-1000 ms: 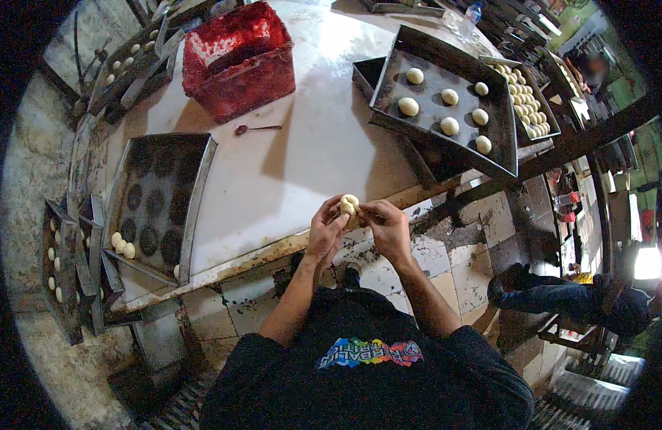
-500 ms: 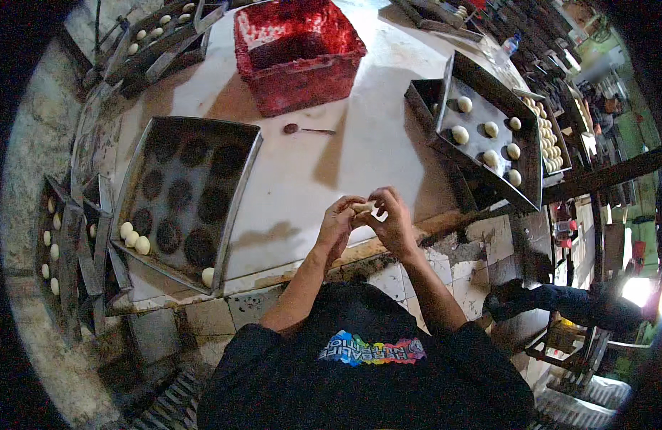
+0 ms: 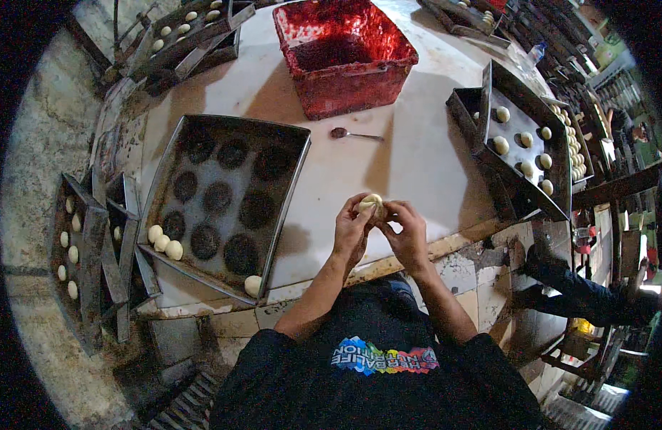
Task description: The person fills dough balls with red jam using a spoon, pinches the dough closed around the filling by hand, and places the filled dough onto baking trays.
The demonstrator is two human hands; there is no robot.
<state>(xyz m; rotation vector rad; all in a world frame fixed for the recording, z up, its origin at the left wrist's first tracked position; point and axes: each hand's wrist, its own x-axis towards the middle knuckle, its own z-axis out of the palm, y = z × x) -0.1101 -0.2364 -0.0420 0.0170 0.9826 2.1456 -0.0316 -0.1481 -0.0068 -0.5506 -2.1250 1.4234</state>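
Between my fingers, above the near edge of the white table point(image 3: 431, 172), is a pale dough ball point(image 3: 372, 203) with a gathered, creased top. My left hand point(image 3: 351, 228) cups it from the left side. My right hand point(image 3: 406, 231) pinches it from the right with thumb and fingers. Beyond my hands lies a spoon point(image 3: 363, 136) with dark red paste in its bowl. To the left, a dark metal tray point(image 3: 217, 172) holds several dough balls along its near edge, one of them, a lone dough ball point(image 3: 253, 286), in the near right corner.
A red tub point(image 3: 356, 89) smeared with dark paste stands at the back. On the right, a tilted tray of dough balls point(image 3: 516, 159) rests on another tray. More trays point(image 3: 83, 265) stand at the left, and others at the far corners. A person's legs point(image 3: 582, 290) show at right.
My hands have brought the dough's edges up, so it is now a rounder, gathered ball. The view has shifted, moving the table's things to the right in the picture.
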